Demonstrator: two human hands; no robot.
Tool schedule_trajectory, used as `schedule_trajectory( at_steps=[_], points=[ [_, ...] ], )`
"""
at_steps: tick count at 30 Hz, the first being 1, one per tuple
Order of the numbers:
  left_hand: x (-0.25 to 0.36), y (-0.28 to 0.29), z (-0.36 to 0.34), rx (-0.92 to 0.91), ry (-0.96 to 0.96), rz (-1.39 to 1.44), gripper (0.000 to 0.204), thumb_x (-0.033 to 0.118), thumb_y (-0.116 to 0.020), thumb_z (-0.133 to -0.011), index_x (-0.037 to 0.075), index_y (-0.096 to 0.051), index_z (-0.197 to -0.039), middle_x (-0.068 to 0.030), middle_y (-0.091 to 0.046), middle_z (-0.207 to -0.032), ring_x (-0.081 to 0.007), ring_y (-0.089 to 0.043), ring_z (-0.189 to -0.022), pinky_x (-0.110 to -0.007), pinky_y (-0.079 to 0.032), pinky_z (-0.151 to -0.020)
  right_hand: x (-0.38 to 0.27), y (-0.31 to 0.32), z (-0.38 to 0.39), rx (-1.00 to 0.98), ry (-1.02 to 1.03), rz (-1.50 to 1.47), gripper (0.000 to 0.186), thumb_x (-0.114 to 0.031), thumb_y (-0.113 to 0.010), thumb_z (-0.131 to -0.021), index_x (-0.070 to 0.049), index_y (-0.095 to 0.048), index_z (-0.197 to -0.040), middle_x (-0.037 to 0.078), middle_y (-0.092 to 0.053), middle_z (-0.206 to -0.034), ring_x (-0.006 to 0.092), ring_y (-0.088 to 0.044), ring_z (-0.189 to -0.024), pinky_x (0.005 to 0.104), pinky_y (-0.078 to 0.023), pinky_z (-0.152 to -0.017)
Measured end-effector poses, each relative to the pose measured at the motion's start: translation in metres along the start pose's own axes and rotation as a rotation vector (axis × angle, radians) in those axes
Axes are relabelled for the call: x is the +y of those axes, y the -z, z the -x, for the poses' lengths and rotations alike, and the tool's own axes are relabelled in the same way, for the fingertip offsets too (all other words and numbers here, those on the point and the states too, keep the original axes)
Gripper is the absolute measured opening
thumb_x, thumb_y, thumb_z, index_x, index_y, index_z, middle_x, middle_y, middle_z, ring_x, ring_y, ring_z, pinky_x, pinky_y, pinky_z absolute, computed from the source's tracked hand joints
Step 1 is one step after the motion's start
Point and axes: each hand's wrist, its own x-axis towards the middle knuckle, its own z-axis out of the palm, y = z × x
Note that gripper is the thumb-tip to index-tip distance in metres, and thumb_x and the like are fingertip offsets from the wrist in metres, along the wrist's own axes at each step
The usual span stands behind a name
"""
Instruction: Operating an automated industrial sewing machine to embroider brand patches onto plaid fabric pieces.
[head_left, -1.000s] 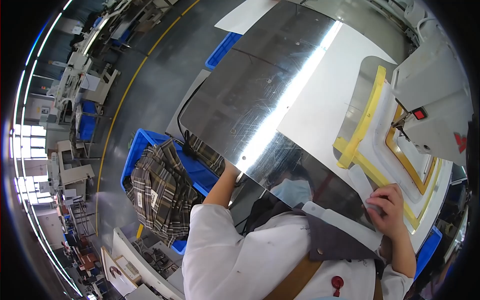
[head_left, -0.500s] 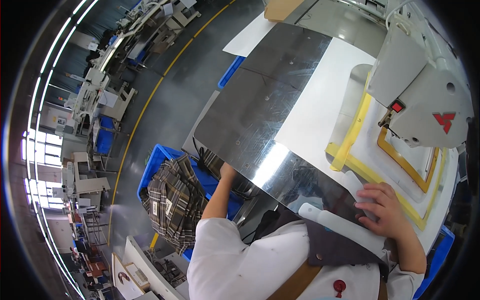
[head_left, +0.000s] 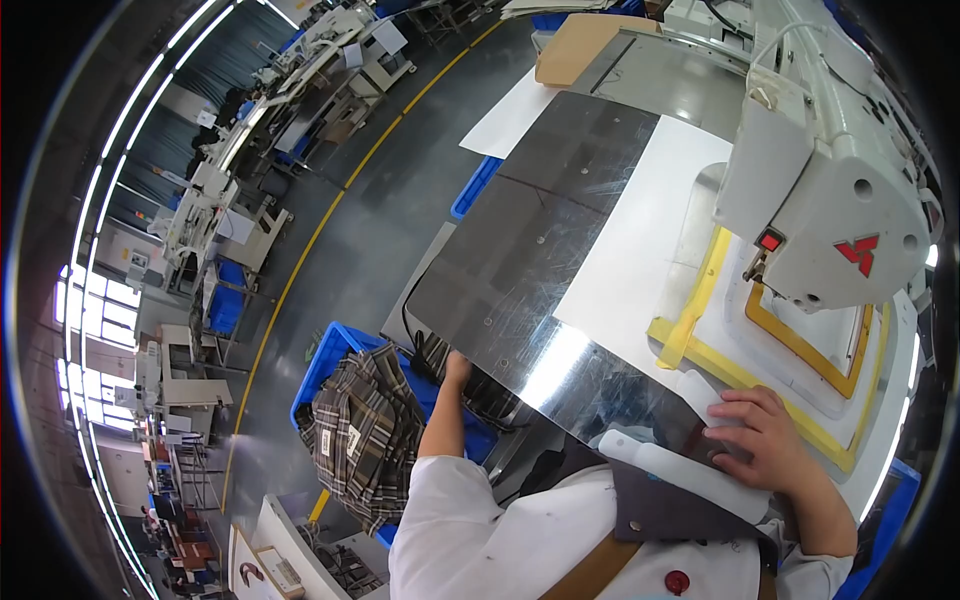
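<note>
My left hand point(head_left: 457, 371) reaches down at the left edge of the shiny metal tabletop point(head_left: 500, 240). Its fingers are hidden beneath that edge, next to dark fabric, so what they touch cannot be made out. My right hand point(head_left: 757, 437) rests at the near right of the table with its fingers apart. Its fingertips lie over the end of a rounded white strip point(head_left: 695, 392). A second white strip point(head_left: 670, 463) runs along the table's near edge, in front of my body. Brown plaid garments point(head_left: 365, 435) lie heaped in a blue bin point(head_left: 318, 370) beside my left forearm.
At the right stands a white sewing machine head point(head_left: 850, 235) with a red button. Beneath it lie a yellow-orange frame point(head_left: 845, 378) and a plate edged with yellow tape point(head_left: 740, 375). A white sheet point(head_left: 630, 240) covers the table's middle. Workstations point(head_left: 240, 215) line the far left.
The whole view has tilted, so the table and machine appear lower. My left hand stays at the table's left edge, and my right hand remains by the white strip.
</note>
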Motion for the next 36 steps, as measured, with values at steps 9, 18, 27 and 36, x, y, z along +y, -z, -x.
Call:
schedule_trajectory(
  at_steps=[9, 18, 27, 36],
  points=[
    [0.087, 0.019, -0.014, 0.011, 0.291, 0.184, 0.026, 0.017, -0.064, -0.083, 0.0, -0.068, -0.102, -0.0059, -0.068, -0.082, -0.0152, -0.06, -0.071, -0.031, -0.048, -0.064, 0.006, -0.005, -0.001, -0.029, -0.046, -0.002, 0.041, -0.017, -0.079, -0.065, -0.016, -0.065, -0.103, 0.004, -0.06, -0.121, 0.0279, -0.053, -0.117, 0.0468, -0.041, -0.098],
    [0.106, 0.108, -0.026, 0.59, 0.195, 0.719, 0.025, 0.029, -0.053, -0.098, 0.007, -0.06, -0.088, -0.0024, -0.061, -0.082, -0.0127, -0.056, -0.075, -0.028, -0.046, -0.07, -0.003, -0.004, -0.004, -0.133, -0.008, 0.034, 0.048, -0.021, -0.078, -0.068, -0.017, -0.063, -0.113, 0.001, -0.057, -0.13, 0.0254, -0.051, -0.123, 0.0463, -0.039, -0.101],
    [0.421, 0.126, 0.007, 0.031, -0.084, 0.673, 0.015, 0.018, -0.055, -0.096, 0.005, -0.059, -0.099, -0.0018, -0.061, -0.09, -0.0107, -0.059, -0.079, -0.025, -0.048, -0.072, -0.005, -0.006, -0.002, -0.243, 0.038, -0.04, 0.046, -0.027, -0.075, -0.076, -0.016, -0.061, -0.119, 0.001, -0.052, -0.137, 0.0222, -0.046, -0.13, 0.0455, -0.036, -0.105],
    [0.5, -0.001, 0.018, -0.897, -0.097, 0.431, 0.029, 0.023, -0.051, -0.099, 0.002, -0.053, -0.119, -0.0083, -0.061, -0.101, -0.014, -0.06, -0.084, -0.029, -0.052, -0.072, -0.006, -0.006, -0.002, -0.191, 0.078, -0.198, 0.038, -0.029, -0.067, -0.086, -0.012, -0.06, -0.119, 0.005, -0.051, -0.138, 0.0235, -0.045, -0.13, 0.0457, -0.035, -0.106]
  ],
)
